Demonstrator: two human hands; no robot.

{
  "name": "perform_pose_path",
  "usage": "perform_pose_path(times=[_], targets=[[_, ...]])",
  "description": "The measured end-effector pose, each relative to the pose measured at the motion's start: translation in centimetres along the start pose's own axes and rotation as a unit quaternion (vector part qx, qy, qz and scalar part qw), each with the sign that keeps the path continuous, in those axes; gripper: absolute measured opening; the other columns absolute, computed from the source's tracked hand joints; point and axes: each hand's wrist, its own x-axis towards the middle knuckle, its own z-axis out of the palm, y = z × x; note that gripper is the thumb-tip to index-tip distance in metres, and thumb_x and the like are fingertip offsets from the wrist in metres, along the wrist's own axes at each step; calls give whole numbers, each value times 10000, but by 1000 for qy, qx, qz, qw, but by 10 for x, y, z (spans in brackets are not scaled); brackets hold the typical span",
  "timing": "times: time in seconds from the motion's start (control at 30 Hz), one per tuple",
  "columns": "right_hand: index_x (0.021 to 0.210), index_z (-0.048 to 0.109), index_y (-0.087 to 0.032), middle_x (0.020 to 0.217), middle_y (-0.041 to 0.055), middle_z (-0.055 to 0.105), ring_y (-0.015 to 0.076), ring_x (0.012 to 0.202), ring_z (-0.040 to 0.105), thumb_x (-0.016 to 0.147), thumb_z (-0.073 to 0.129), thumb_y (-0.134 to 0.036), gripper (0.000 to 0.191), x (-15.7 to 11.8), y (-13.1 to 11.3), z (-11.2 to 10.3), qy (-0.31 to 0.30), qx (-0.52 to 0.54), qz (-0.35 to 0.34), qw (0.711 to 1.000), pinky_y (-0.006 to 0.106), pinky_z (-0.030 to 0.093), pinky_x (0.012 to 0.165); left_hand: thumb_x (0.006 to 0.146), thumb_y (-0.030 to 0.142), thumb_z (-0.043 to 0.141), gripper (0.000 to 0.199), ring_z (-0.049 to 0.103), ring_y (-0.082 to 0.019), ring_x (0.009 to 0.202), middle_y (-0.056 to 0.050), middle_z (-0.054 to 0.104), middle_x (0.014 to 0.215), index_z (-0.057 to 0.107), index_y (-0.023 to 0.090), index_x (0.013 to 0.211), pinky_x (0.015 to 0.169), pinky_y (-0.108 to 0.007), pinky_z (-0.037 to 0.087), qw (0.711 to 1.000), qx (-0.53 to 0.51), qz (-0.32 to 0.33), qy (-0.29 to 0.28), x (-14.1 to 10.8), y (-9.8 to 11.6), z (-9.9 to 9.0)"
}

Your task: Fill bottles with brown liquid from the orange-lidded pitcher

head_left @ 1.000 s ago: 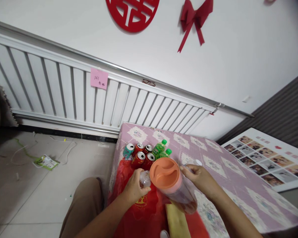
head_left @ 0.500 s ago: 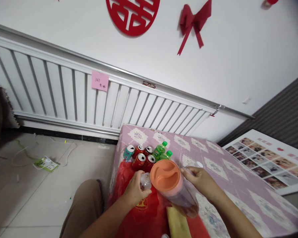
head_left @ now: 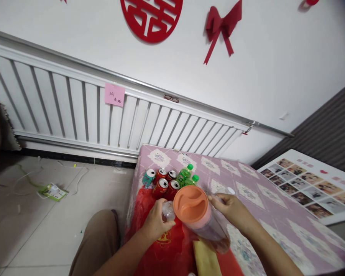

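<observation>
Left-hand fingers [head_left: 157, 220] grip a small clear rounded vessel, possibly a cup [head_left: 168, 211]. Right hand [head_left: 228, 209] holds a tilted clear pitcher with an orange lid [head_left: 191, 204] beside it. Both are above the red plastic sheet [head_left: 158, 251], near red drink cans [head_left: 161, 187].

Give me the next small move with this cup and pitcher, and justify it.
Probably steady the small clear cup in the left hand before tilting the pitcher: its orange lid is right beside the cup in this view, the right hand holds the pitcher's far side, and I cannot tell whether cup and lid touch.
</observation>
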Motion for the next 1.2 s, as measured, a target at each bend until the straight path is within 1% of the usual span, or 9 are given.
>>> perform_pose_path(times=[0.23,0.43,0.63,0.8,0.93,1.1,1.2], targets=[[517,343,-227,523,-60,261,102,505,267,760,510,-539,430,1,1,0,2,-2,-2,1000,247,243,462,597,108,752,719,539,-267,1156,-98,537,1249,406,204,1220,1016,-425,418,1000,1,3,-1,0,-2,0],[535,313,-228,530,-64,254,99,511,266,776,489,-548,437,-1,2,0,-2,-10,1,1000,245,237,463,592,114,752,724,536,-265,1152,-90,544,1245,410,203,1224,1016,-421,413,1000,1,6,3,0,-5,1],[545,327,-224,557,-55,270,109,540,289,778,457,-571,438,-1,1,0,-9,-20,5,1000,248,248,487,600,121,745,703,552,-249,1110,-79,550,1220,413,209,1213,973,-397,440,1000,2,5,1,0,-5,2],[561,373,-215,562,-47,303,116,558,312,783,448,-573,427,0,4,0,-12,-26,8,1000,250,259,498,597,131,752,711,554,-251,1096,-83,545,1223,410,208,1215,961,-397,445,1000,3,0,-2,1,-5,1],[553,349,-220,561,-52,274,113,553,292,783,452,-578,438,1,4,0,-11,-32,9,999,252,245,494,593,124,754,720,541,-256,1119,-80,543,1228,412,208,1220,991,-403,422,1000,4,-1,-3,0,-4,0],[550,332,-223,551,-56,271,106,535,285,783,472,-555,429,1,4,0,-9,-31,8,999,252,235,485,602,125,752,711,554,-243,1097,-76,548,1212,413,204,1221,962,-377,441,1000,-3,5,-4,0,-3,0],[549,340,-223,547,-56,275,105,530,288,778,482,-548,423,1,4,0,-10,-30,6,999,250,238,480,601,119,752,707,549,-245,1112,-76,547,1211,415,202,1217,979,-383,431,1000,-2,6,-3,1,-2,0]])
